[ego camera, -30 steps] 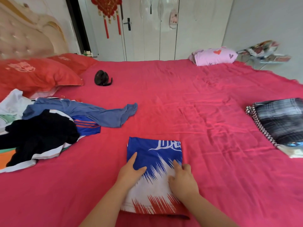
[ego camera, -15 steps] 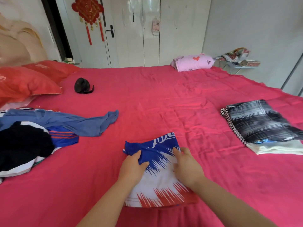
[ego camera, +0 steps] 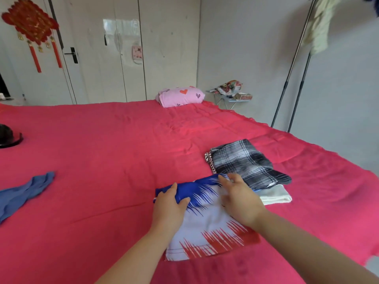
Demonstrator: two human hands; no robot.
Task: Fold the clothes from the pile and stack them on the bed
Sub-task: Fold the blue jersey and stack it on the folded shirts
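Note:
A folded blue, white and red garment [ego camera: 207,226] lies on the red bed [ego camera: 114,156] right in front of me. My left hand [ego camera: 169,203] grips its blue left edge, thumb over the cloth. My right hand [ego camera: 240,197] holds its right side, fingers curled at the far blue edge. Just right of it sits the stack of folded clothes, a black-and-white plaid piece [ego camera: 246,162] on top of a white one [ego camera: 274,196]. A blue garment [ego camera: 24,191] from the pile shows at the left edge.
A pink heart-print pillow [ego camera: 181,96] lies at the bed's far edge. A black round object [ego camera: 8,136] sits far left. Beyond the bed stand a small cluttered table [ego camera: 233,94] and a metal clothes rack [ego camera: 295,64]. White wardrobe doors line the back wall.
Both hands went from pressing flat on the folded garment to gripping it, and it has shifted right, close to the folded stack. My view has turned right; the pile is mostly out of frame.

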